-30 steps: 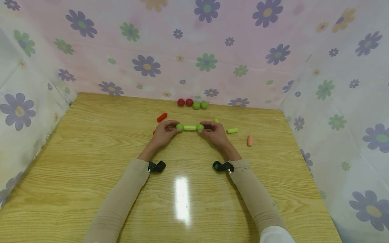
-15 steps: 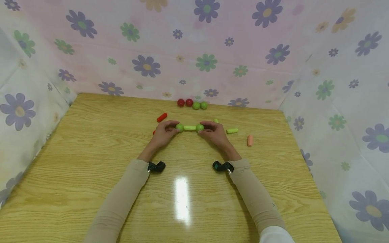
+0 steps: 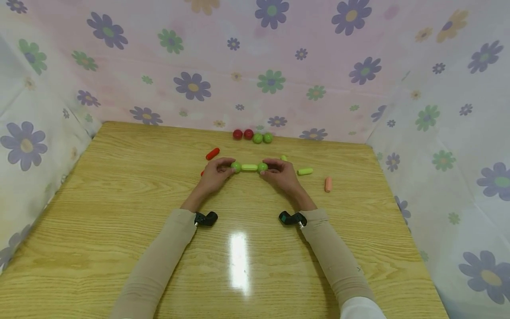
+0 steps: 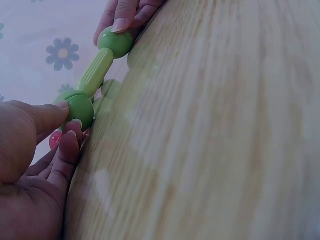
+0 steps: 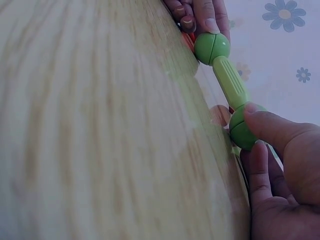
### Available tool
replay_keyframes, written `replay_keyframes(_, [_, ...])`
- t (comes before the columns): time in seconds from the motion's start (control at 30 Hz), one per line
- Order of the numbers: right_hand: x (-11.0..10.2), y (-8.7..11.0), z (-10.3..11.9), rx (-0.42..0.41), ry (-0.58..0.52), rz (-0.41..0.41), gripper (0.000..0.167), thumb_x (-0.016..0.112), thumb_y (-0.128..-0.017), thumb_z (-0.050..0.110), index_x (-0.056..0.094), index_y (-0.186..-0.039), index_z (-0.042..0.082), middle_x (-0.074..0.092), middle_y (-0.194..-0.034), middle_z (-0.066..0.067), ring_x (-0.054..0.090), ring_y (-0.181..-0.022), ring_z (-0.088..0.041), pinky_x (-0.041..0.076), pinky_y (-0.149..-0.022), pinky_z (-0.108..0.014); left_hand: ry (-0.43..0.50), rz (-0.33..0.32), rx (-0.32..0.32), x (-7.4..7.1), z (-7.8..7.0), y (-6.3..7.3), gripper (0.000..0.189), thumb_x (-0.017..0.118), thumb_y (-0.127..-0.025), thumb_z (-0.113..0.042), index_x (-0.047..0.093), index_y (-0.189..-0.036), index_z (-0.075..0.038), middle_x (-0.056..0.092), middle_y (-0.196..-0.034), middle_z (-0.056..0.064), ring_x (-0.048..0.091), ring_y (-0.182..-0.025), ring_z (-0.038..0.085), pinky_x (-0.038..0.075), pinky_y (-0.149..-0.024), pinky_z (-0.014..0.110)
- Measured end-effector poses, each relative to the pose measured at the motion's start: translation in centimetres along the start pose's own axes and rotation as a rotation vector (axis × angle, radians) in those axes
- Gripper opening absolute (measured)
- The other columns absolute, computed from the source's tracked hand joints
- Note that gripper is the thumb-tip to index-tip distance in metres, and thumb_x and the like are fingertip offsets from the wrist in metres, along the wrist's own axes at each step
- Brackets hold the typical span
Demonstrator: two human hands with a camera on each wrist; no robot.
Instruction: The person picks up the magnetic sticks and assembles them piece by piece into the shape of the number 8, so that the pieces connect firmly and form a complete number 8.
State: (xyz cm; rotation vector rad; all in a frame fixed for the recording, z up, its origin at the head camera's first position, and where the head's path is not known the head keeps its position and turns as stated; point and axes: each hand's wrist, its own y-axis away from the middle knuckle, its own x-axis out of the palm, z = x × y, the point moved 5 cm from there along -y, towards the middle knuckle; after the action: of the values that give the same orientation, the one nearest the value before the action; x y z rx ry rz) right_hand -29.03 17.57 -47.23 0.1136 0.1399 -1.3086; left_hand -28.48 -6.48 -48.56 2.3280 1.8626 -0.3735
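My left hand (image 3: 216, 175) pinches a green ball (image 3: 236, 167) between thumb and fingers. A second green ball (image 3: 262, 167) is pinched the same way by my right hand (image 3: 283, 175). Between them lies a light green ribbed rod (image 3: 249, 167), its ends against the balls, so the three form a straight dumbbell shape across the table. In the left wrist view the thumb presses the near ball (image 4: 81, 108) from the side, fingertips under it. The right wrist view shows a seam around the right hand's ball (image 5: 243, 131) and the rod's grooves (image 5: 231, 80).
Behind the hands, two red balls (image 3: 243, 134) and two more green balls (image 3: 263, 138) stand in a row on the wooden table (image 3: 139, 186). A red rod (image 3: 213, 153) and another partly hidden lie left; yellow-green rods (image 3: 305, 171) and an orange rod (image 3: 328, 184) right. Flowered cloth (image 3: 215, 106) hangs behind.
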Motion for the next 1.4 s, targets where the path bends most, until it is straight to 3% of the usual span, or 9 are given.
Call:
replay_keyframes(0.2, [-0.3,-0.7,-1.8,-0.006,0.006,-0.024,0.041,0.075,-0.09,-0.001,0.065,-0.13,-0.004,0.063,-0.128,-0.025,0.064,-0.104,-0.016,0.054,-0.085,-0.019,-0.005,-0.004,0.002,0.0,-0.1,0.0,0.035,0.066,-0.1,-0.01,0.064,-0.134,-0.002,0.065,-0.129,0.017,0.065,-0.101,0.027,0.05,-0.08,0.022])
replay_keyframes(0.53, [-0.2,-0.6,-1.8,0.003,0.007,-0.039,0.04,0.076,-0.089,0.0,0.066,-0.128,-0.002,0.065,-0.123,-0.017,0.066,-0.102,-0.014,0.055,-0.085,-0.021,0.003,-0.006,0.014,0.0,-0.2,0.4,0.035,0.062,-0.103,-0.009,0.061,-0.136,0.0,0.064,-0.131,0.019,0.065,-0.098,0.028,0.049,-0.075,0.017])
replay_keyframes(0.8, [-0.2,-0.7,-2.0,0.014,0.0,-0.046,0.04,0.077,-0.089,0.0,0.067,-0.128,-0.001,0.065,-0.123,-0.018,0.066,-0.101,-0.014,0.056,-0.083,-0.021,0.075,-0.006,0.019,0.0,-0.2,0.4,0.038,0.062,-0.102,-0.009,0.058,-0.138,0.004,0.061,-0.133,0.025,0.065,-0.104,0.04,0.05,-0.074,0.016])
replay_keyframes(1.03, [-0.2,-0.7,-1.9,0.005,0.007,-0.044,0.041,0.076,-0.089,0.001,0.066,-0.129,-0.002,0.065,-0.123,-0.019,0.066,-0.102,-0.015,0.055,-0.084,-0.021,0.103,-0.004,0.001,-0.3,-0.1,0.5,0.037,0.06,-0.103,-0.008,0.059,-0.139,0.001,0.062,-0.135,0.021,0.066,-0.107,0.034,0.054,-0.076,0.018])
replay_keyframes(1.27, [-0.3,-0.8,-1.9,0.015,0.016,-0.044,0.042,0.076,-0.09,0.001,0.065,-0.131,-0.002,0.065,-0.125,-0.019,0.065,-0.102,-0.013,0.055,-0.085,-0.02,0.111,-0.004,-0.015,-1.3,-0.5,0.8,0.036,0.06,-0.102,-0.008,0.059,-0.138,0.0,0.061,-0.134,0.016,0.065,-0.115,0.03,0.053,-0.082,0.018])
replay_keyframes(1.4, [-0.3,-0.9,-1.9,0.013,0.014,-0.035,0.045,0.076,-0.091,0.002,0.063,-0.133,-0.003,0.062,-0.131,-0.024,0.064,-0.104,-0.013,0.054,-0.086,-0.019,0.091,-0.009,0.013,-2.6,-0.9,0.9,0.035,0.06,-0.102,-0.007,0.059,-0.135,0.003,0.062,-0.13,0.021,0.065,-0.112,0.035,0.053,-0.083,0.018])
